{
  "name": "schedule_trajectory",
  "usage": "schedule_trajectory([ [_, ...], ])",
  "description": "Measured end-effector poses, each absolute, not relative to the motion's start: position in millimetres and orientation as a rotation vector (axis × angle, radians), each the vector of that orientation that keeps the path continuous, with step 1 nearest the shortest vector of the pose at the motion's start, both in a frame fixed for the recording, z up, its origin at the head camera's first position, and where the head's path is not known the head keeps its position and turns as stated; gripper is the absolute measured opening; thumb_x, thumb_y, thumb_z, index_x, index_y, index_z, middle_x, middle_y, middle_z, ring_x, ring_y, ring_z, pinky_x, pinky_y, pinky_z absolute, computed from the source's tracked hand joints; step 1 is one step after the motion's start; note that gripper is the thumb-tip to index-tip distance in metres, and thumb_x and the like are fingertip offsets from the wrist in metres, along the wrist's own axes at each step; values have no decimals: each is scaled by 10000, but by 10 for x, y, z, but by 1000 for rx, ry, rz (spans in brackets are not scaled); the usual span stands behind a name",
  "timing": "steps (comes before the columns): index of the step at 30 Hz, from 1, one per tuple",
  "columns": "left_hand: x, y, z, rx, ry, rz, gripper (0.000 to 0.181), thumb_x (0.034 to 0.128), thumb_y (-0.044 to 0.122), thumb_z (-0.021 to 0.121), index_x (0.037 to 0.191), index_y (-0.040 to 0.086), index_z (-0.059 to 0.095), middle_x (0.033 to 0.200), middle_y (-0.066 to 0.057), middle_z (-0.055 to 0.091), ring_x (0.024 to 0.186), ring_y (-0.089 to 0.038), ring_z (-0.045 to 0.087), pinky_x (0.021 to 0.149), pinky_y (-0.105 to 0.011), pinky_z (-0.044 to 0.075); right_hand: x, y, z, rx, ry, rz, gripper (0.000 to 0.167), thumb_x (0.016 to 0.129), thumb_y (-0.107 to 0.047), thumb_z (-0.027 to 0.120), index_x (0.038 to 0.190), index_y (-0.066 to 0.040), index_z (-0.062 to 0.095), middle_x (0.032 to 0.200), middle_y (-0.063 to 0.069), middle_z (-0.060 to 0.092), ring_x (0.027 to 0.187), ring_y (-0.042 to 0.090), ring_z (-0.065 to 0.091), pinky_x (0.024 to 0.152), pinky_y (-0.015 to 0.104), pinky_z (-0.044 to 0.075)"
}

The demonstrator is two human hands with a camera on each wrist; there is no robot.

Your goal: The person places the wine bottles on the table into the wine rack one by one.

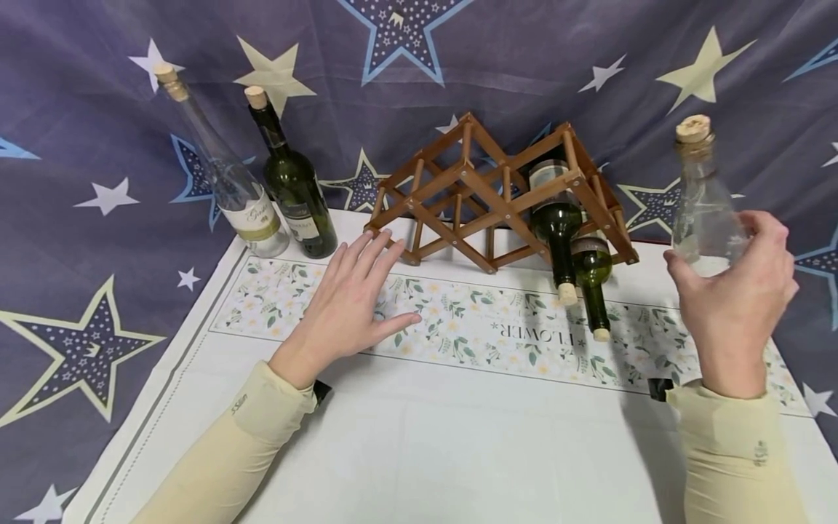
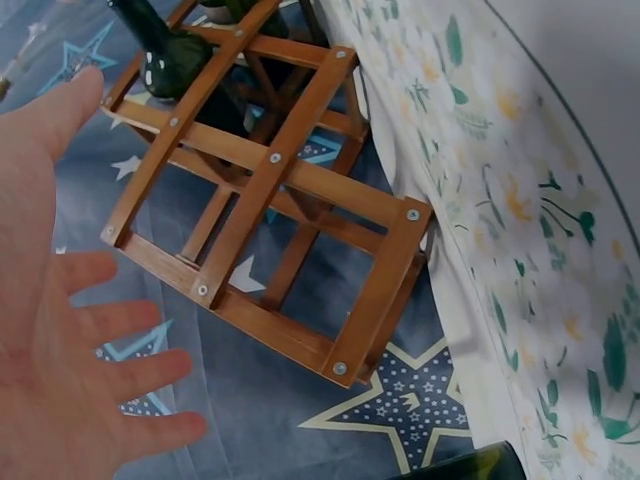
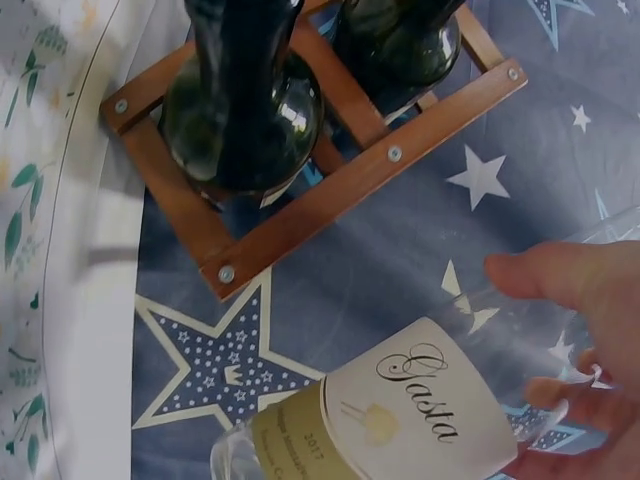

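Firstly, one corked clear-glass "Gasta" bottle (image 1: 705,211), right of the wooden wine rack (image 1: 486,195), is gripped by the right hand (image 1: 736,306), its base hidden overhead; left hand (image 1: 343,306), fingers spread apart.

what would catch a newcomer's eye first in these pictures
Probably the zigzag wooden rack at the back of the white table, with two green bottles in its right part, their corked necks pointing toward the person. Next, the clear bottle held in the right hand, right of the rack. Behind it all hangs a dark cloth covered in big stars.
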State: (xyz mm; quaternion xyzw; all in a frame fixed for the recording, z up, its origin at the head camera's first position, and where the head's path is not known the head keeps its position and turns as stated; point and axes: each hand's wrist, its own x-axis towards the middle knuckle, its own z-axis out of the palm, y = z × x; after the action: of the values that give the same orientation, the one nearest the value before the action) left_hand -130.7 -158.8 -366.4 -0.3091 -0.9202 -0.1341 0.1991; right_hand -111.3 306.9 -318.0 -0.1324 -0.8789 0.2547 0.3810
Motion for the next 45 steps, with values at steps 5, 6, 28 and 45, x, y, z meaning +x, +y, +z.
schedule_trajectory([
  [5, -1310, -1566, -3629, -859, -2570, -393, 1058, 881, 701, 730, 1665, 113, 331, 1715, -138, 299, 1581, -403, 234, 1238, -661, 210, -1108, 2984, -3188, -229, -2219, 604, 791, 817, -208, 927, 1483, -117, 511, 1419, 164, 609, 1270, 484, 498, 1064, 630, 321],
  [6, -1314, -1558, -3621, -862, -2562, -396, 1061, 880, 702, 730, 1665, 110, 331, 1718, -135, 296, 1580, -405, 235, 1237, -662, 212, -1108, 2964, -3189, -212, -2207, 597, 783, 816, -204, 927, 1477, -118, 517, 1407, 169, 619, 1262, 484, 502, 1062, 624, 322],
  [28, -1391, -1360, -3387, -881, -2436, -439, 1129, 861, 632, 814, 1690, 100, 263, 1692, -181, 333, 1588, -391, 228, 1245, -637, 221, -1154, 2656, -3196, 30, -2173, 481, 662, 826, -93, 883, 1419, -130, 591, 1398, 139, 632, 1284, 450, 497, 1218, 564, 151],
  [45, -1373, -1271, -3300, -879, -2385, -492, 1121, 854, 568, 856, 1682, 93, 268, 1683, -188, 349, 1570, -403, 268, 1262, -589, 215, -1155, 2467, -3188, 131, -2111, 372, 569, 840, -66, 838, 1375, -131, 657, 1420, 100, 652, 1318, 437, 505, 1209, 704, 74],
])
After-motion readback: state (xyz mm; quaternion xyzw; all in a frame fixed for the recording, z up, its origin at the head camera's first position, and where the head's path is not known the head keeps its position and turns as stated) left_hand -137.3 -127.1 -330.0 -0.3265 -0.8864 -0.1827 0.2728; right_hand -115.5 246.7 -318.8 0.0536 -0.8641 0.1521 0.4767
